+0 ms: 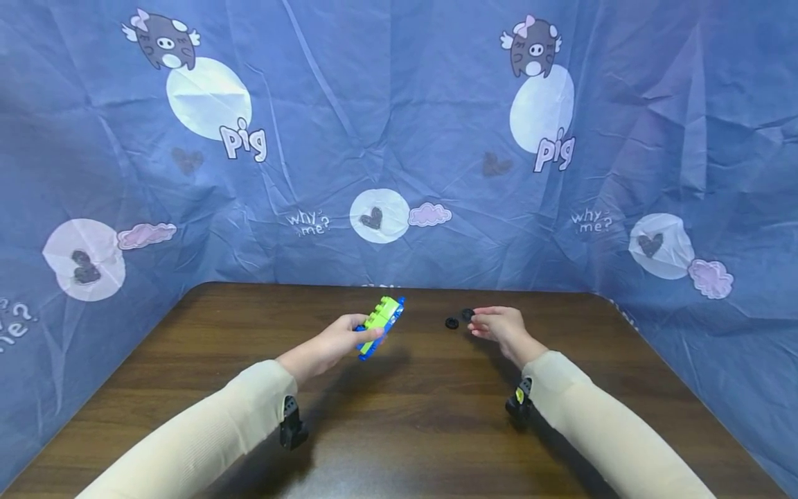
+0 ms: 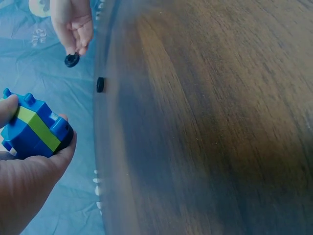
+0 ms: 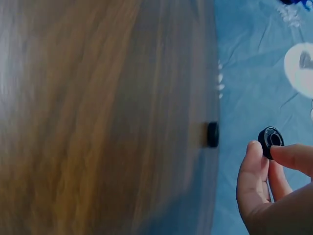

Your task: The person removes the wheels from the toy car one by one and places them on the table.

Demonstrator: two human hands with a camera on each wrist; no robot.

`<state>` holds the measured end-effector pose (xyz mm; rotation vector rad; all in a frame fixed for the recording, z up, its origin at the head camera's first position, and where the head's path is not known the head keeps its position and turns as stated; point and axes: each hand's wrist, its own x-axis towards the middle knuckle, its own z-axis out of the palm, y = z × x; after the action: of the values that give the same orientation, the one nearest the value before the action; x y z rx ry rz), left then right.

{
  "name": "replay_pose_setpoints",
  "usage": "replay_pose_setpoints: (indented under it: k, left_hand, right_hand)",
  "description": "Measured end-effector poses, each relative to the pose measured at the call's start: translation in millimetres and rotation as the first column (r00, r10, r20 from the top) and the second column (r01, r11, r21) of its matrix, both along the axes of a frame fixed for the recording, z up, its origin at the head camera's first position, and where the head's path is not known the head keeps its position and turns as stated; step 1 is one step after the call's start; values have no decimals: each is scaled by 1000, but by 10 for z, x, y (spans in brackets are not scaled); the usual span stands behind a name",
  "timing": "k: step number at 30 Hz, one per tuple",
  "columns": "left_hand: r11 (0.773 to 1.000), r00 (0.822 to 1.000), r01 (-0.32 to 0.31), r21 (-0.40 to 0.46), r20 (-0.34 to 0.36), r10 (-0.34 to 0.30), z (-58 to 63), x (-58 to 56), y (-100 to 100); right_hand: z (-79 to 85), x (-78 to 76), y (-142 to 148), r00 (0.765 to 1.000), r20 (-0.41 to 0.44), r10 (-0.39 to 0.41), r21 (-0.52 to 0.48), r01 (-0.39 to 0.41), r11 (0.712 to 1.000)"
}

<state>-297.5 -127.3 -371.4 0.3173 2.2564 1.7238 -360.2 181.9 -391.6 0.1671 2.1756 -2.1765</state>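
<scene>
A blue and lime-green toy-brick build is gripped by my left hand, raised off the table with its studs facing up and to the left. In the left wrist view the build shows blue sides with a green band, and a dark round part at its lower end. My right hand pinches a small black toy wheel between thumb and fingertips. A second black wheel lies on the table just left of that hand; in the right wrist view this wheel appears near the table's far edge.
The brown wooden table carries both forearms' shadows. A blue printed cloth hangs behind it and along both sides. Black wrist cameras sit under the cream sleeves.
</scene>
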Motion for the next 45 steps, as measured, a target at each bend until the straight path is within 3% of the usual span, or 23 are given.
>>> replay_pose_setpoints:
  k: [5,13,19,35,45]
  left_hand:
    - [1000,1000,-3,1,10,3,-8,6,-2]
    - [1000,1000,-10,-4,25,10,-16,5,-4]
    - [1000,999,-27,-11,26,27,-1,-4,2]
    - [999,999,-43,-12,12,43,-29,13,-16]
    - [1000,999,-28,-12,18,28,-17,40,-20]
  right_hand:
    - [-55,-105,74,998,60,-11,67,7,998]
    - [-147,-256,106,983,171,-73,46,66,997]
    - [-139,-327,82,973,187,-139,114,119,986]
    - [-97,-370,37,958,226,-176,269,112,957]
    - [-102,-347,40,963,225,-151,200,106,974]
